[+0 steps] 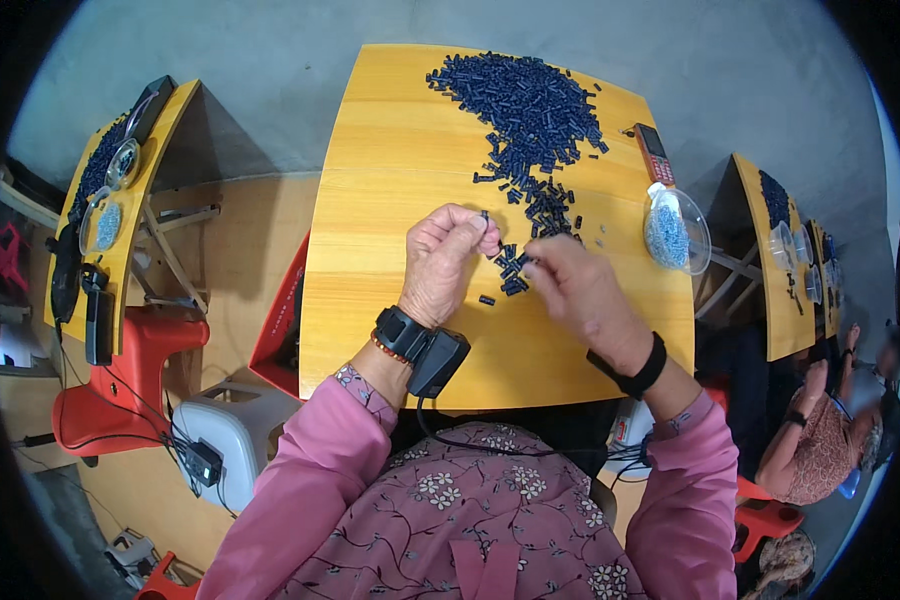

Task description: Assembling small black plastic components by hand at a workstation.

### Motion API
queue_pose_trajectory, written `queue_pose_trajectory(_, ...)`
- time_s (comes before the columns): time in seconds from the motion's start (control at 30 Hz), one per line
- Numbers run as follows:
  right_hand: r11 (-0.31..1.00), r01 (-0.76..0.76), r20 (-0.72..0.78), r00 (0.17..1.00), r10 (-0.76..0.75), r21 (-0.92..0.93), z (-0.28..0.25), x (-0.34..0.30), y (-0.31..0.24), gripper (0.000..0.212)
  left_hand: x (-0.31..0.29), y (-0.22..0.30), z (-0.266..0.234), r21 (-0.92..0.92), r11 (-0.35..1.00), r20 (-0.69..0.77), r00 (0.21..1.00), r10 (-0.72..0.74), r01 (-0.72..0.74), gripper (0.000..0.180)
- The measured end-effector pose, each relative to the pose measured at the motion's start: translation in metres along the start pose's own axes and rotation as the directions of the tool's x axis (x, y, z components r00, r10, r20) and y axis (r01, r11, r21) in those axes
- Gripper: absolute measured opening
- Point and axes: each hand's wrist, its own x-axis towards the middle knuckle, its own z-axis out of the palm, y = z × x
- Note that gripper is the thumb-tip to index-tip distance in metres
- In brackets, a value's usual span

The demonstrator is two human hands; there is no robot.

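Observation:
My left hand (440, 258) is closed in a pinch over the yellow table (370, 200). A small dark cylindrical piece (484, 217) stands up between its thumb and forefinger. To its right, my right hand (582, 292) hovers with thumb and fingers drawn together, slightly blurred; what they grip I cannot make out. Just beyond and between the hands lies a loose cluster of small dark pieces (510, 268). From there a trail runs back to a large heap of the same pieces (525, 105). One single piece (486, 300) lies apart, nearer to me.
At the table's right edge stand a clear round tub (698, 240) of small pale-blue parts (666, 236) and a red keypad phone (653, 150). A red container (282, 320) sits against the left side. Similar tables flank mine; another person (820, 440) sits at the right.

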Motion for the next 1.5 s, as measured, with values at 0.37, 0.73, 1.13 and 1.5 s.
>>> queue_pose_trajectory(0.37, 0.972, 0.127, 0.272, 0.96, -0.07, -0.2, 0.032, -0.009, -0.025, 0.01, -0.002, 0.005, 0.006, -0.092, 0.994, -0.042, 0.998, 0.052, -0.056, 0.008)
queue_pose_trajectory(0.73, 0.983, -0.081, 0.09, 0.994, 0.067, 0.164, 0.011, -0.046, -0.032, 0.01, 0.001, 0.014, -0.011, 0.451, 0.828, -0.424, 0.735, 0.528, -0.334, 0.009)
queue_pose_trajectory(1.13, 0.851, -0.253, -0.005, 0.958, 0.287, 0.46, 0.014, -0.093, -0.025, 0.013, -0.017, -0.018, 0.014, 0.048, 0.987, -0.172, 0.973, 0.156, -0.15, 0.009)
queue_pose_trajectory(1.5, 0.806, -0.197, -0.048, 0.962, 0.268, 0.559, 0.026, -0.094, -0.014, 0.018, -0.037, 0.032, -0.009, 0.297, 0.89, -0.296, 0.853, 0.429, -0.345, 0.007)
